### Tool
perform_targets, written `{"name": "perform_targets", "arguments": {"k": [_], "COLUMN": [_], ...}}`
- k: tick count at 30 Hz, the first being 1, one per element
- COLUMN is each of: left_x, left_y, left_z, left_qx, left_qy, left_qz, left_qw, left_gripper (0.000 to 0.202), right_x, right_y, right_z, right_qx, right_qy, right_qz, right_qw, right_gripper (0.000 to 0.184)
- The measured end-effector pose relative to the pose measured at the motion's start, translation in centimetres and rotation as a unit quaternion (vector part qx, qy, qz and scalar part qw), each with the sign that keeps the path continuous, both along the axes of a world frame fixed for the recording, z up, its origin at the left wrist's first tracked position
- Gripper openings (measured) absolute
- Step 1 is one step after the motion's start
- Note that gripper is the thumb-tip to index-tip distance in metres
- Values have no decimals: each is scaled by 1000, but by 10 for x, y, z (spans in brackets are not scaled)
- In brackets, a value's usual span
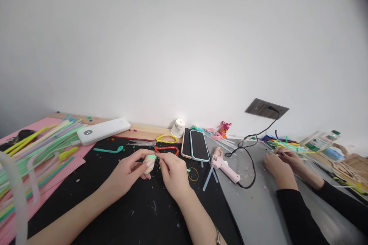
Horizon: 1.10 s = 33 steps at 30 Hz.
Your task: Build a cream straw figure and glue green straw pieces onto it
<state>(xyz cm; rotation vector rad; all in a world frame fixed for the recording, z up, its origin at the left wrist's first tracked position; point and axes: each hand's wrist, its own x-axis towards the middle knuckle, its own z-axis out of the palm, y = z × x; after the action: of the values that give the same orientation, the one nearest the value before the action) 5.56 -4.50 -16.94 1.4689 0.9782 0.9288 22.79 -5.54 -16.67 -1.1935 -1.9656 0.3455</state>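
Note:
In the middle of the head view, my left hand (135,166) grips a small cream-coloured fuzzy craft piece with a mint-green top (150,161). My right hand (174,168) is closed at the green top of this piece, fingertips pinched. What lies between them is too small to make out; a thin green end (188,170) shows past the far side of that hand. Just behind the hands lie scissors with yellow and red handles (166,138). A teal pipe cleaner with a curled end (109,149) rests on the black mat (129,220) to the left.
Pipe cleaners (46,149) pile on pink sheets at left, beside a white device (104,131). Behind are a paper cup (178,127) and phones (199,145). A pink glue gun (225,166) has its cord (254,168) toward a wall socket. At right, a co-worker's hands (283,166) work.

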Motion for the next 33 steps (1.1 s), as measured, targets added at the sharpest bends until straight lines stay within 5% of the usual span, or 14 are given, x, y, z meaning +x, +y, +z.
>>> {"name": "perform_targets", "arguments": {"k": [6, 17, 22, 27, 30, 33], "left_x": [-1, -4, -7, -12, -11, -9], "left_y": [2, 8, 11, 16, 17, 15], "left_z": [-2, -9, -11, -11, -11, -10], "left_qx": [-2, 34, 51, 72, 87, 71], "left_qy": [-24, 9, 74, 101, 107, 93], "left_qz": [9, 24, 90, 174, 175, 158], "left_qw": [1000, 999, 992, 977, 975, 980], "left_gripper": [29, 40, 50, 40, 34, 37], "right_x": [1, -1, 4, 6, 5, 15], "right_y": [1, 0, 5, 7, 7, 10], "right_z": [0, 1, -2, -2, 1, 10], "right_qx": [-36, 11, 47, -2, -4, 2], "right_qy": [45, 60, 82, -41, -83, -71], "right_qz": [-34, -9, -124, -103, -72, -127], "right_qw": [998, 998, 988, 994, 994, 989], "right_gripper": [21, 19, 21, 16, 13, 19]}}
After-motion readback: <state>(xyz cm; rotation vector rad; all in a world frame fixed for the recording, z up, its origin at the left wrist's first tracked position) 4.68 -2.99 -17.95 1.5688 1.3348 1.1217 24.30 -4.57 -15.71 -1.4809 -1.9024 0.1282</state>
